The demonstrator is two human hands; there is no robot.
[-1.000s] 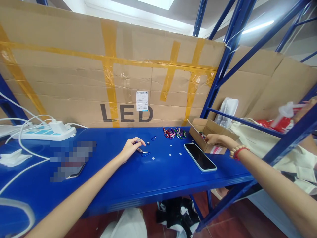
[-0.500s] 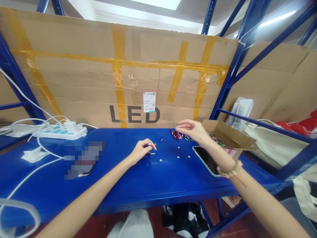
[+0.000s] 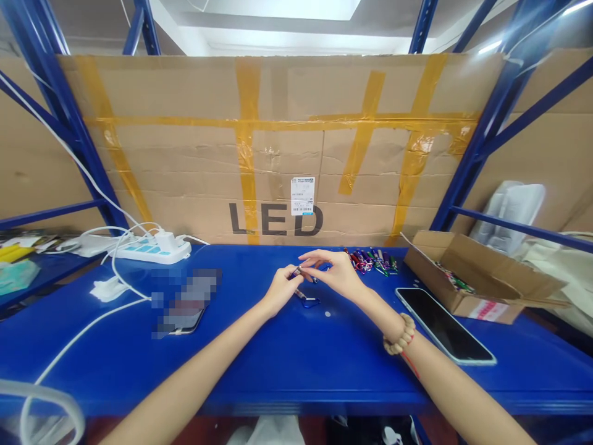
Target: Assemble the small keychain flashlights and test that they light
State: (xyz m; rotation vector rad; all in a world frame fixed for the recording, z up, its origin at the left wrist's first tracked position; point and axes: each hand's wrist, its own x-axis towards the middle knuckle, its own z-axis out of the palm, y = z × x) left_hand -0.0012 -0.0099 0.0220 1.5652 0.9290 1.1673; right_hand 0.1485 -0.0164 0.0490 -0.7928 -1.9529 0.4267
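Small cylinder [image 3: 295, 272] is up between the two hands, just above the worktop [image 3: 278, 377], near mid-bench. Left hand [image 3: 280, 292] pinches it, fingers curled in. Right hand [image 3: 340, 274]: thumb and index drawn together at its end, other fingers loosely extended; can't tell if they grip anything. Blue carabiner [image 3: 310, 303] lies just beside the left hand. Multicolored carabiner pile [image 3: 370, 261] farther right, then open cardboard box [image 3: 493, 310], phone [image 3: 445, 326] in front.
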